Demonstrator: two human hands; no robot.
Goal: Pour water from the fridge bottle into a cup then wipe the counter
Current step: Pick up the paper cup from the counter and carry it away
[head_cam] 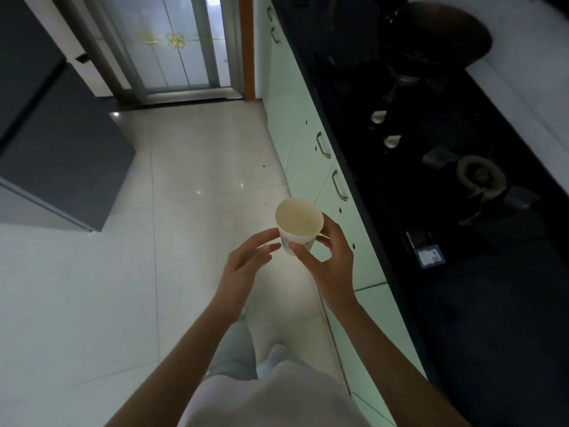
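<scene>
A white paper cup [298, 220] with a small printed pattern is held upright in mid-air over the floor, and it looks empty inside. My right hand [326, 260] pinches it near the base between thumb and fingers. My left hand [246, 263] is beside the cup with fingers nearly straight, its fingertips touching the cup's left side. The dark grey fridge [52, 143] stands at the left with its door closed. No bottle is in view.
A black counter [492, 303] runs along the right over pale green cabinet doors [308, 143]. On it sit a gas hob with two knobs [385, 127], a burner [480, 177] and a dark wok [437, 35]. A glass sliding door [172, 41] closes off the far end of the tiled floor.
</scene>
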